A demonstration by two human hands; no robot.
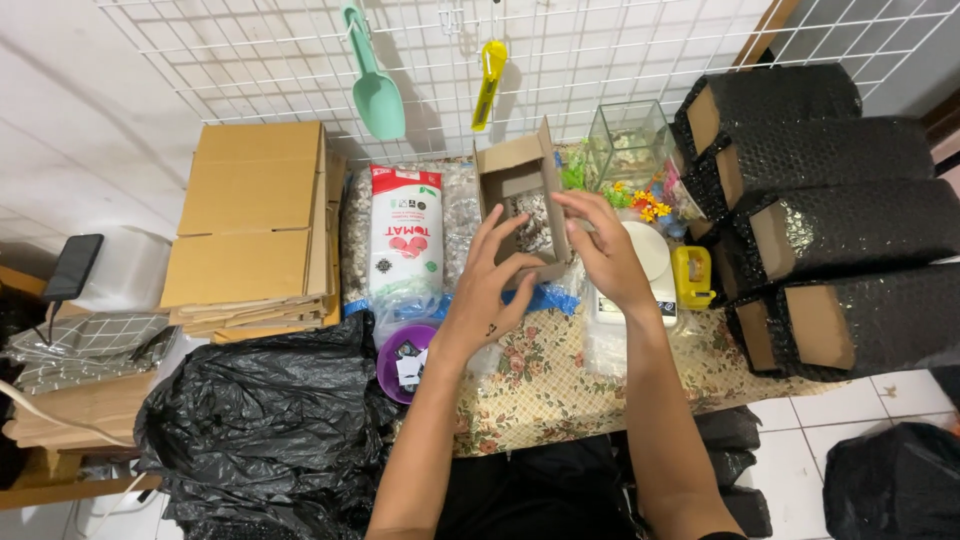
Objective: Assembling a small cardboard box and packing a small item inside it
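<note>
Box: small open cardboard box (522, 205) standing on the tabletop (540, 375), flaps up, right in front of me at the middle of the spread, with pale pebbles showing inside.
Left hand: my left hand (488, 285) is spread open, fingers fanned, fingertips on the box's near left edge and not clamped on anything.
Right hand: my right hand (605, 250) comes in from the right side, fingers loosely curved against the box's right wall; whether it pinches that wall I cannot tell.
Beside the box: white-and-red bag (405, 232) just to its left, white scale (640, 275) partly under my right hand.
Further out: glass tank (630, 140) behind, stack of flat cardboard (255, 225) off left, purple bowl (405, 362) near my left wrist.
Right edge: black bubble-wrapped parcels (830, 200) piled up.
Wall grid: green scoop (375, 85) and yellow cutter (488, 80) hanging.
</note>
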